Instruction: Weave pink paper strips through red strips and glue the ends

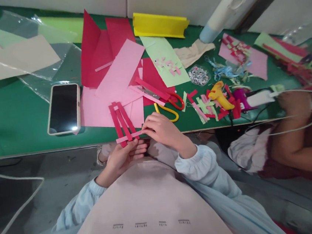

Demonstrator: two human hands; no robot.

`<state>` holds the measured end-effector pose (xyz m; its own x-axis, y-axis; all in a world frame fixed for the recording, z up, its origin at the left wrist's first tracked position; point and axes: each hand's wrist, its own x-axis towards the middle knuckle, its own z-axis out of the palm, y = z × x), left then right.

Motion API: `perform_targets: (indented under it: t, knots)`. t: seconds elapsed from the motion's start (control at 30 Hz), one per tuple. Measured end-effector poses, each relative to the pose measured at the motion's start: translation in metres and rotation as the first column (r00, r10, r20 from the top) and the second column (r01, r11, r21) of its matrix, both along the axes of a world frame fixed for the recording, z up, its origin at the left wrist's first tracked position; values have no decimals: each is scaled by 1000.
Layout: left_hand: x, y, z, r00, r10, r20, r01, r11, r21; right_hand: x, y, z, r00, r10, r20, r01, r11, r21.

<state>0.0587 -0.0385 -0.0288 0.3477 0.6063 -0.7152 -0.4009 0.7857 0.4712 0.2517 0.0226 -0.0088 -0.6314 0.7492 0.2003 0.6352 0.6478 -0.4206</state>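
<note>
Several dark pink paper strips (123, 121) stand side by side, their lower ends in my left hand (123, 156), thumb pressed on them. A light pink paper strip (126, 137) crosses them near the bottom, passing over and under. The fingers of my right hand (164, 130) pinch the right end of this light strip. Behind my right hand lie scissors (169, 110) with one red and one yellow handle, partly covered by pink paper. Pink paper sheets (120, 72) spread over the green table (33, 118) beyond both hands.
A phone (63, 109) lies at the left, near clear plastic and pale sheets. Rightward are paper scraps (205, 106), a yellow glue gun (220, 95), a dish of googly eyes (199, 75) and a bottle (222, 9). A co-worker's arm (294, 136) rests at the far right.
</note>
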Motion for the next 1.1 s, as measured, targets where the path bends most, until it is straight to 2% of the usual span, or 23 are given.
perform_targets:
  t: [0.37,0.53,0.7,0.9,1.1]
  knots:
    - [-2,0,5,996,9,-86,-5,999,50,-12,17,12,999,-2,47,7,992,-124]
    - [-8,-2,3,995,-47,-87,57,991,119,-13,21,12,998,-13,64,23,987,-159]
    - [-6,0,5,993,1,-121,7,998,66,-14,25,13,997,-30,71,41,985,-165]
    - [-3,2,9,991,5,-132,0,999,38,-21,36,17,987,-89,133,116,971,-209]
    - [-6,-1,9,994,-8,-107,13,999,50,-28,48,30,987,-133,92,157,928,-337]
